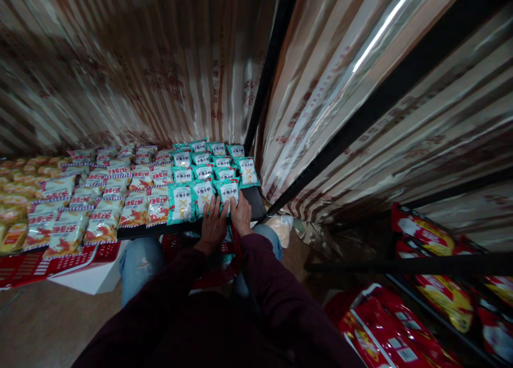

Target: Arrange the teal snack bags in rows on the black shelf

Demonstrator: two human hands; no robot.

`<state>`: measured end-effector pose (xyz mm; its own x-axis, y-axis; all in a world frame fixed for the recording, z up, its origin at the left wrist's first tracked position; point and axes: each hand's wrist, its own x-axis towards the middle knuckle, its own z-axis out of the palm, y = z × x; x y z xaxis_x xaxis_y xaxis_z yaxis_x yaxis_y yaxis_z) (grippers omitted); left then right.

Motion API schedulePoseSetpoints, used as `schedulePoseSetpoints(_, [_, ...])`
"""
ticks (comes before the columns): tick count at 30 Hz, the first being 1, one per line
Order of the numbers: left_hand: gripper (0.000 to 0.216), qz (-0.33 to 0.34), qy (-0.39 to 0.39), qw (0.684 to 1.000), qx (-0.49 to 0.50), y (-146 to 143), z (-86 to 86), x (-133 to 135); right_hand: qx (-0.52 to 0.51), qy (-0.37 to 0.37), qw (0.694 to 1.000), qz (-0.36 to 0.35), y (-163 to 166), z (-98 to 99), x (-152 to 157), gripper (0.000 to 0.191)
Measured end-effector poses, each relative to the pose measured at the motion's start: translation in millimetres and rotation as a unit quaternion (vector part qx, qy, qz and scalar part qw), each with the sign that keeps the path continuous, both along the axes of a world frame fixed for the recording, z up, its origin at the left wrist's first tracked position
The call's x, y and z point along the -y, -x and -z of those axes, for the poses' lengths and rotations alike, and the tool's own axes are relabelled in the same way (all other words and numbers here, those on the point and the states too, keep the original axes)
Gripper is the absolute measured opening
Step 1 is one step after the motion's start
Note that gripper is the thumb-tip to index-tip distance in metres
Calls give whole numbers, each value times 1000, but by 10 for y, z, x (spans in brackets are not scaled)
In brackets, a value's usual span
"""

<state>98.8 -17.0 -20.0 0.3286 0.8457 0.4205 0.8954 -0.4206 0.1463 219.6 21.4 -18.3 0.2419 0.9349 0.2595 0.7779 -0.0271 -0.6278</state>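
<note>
Around you hangs pleated, red-printed sheeting point(160, 63), crossed on your right by black posts point(320, 154). Below its left stretch, the black shelf point(256, 201) runs leftward in front of your knees. Low on your right lie large red bags point(401, 330), and a perforated red basket point(70, 264) sits under the shelf's left part. Along the shelf you have 3 kinds of small packets: yellow packets point(14, 235) at the far left, white-and-orange snack packets point(104, 218) in the middle, and teal-and-white 小鱼小虾 packets point(182, 203) at the right end, with 3 in their front row. Your 2 hands meet there: your left hand point(214, 226) spreads its fingers at the lower edges of the middle and right front packets, and your right hand point(242, 215) touches the right side of the right front packet point(228, 189), which lies near the shelf's front edge. Whether either hand is gripping or only pressing, you cannot tell.
</note>
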Motion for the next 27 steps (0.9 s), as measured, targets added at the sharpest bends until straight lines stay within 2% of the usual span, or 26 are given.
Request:
schedulePoseSetpoints(7, [54,-6,10,1000,-6,1,-4,20,-31,-32,999,-1,-24,17,58,57])
schedulePoseSetpoints(13, [54,-7,22,1000,1,-24,-14,52,-37,-76,996,-3,-57,126,207,57])
schedulePoseSetpoints(22, [55,12,-20,1000,19,75,158,281,-41,-105,993,27,-14,231,484,52])
schedulePoseSetpoints(27, [56,34,-10,999,22,147,250,472,-49,-112,992,41,15,259,612,50])
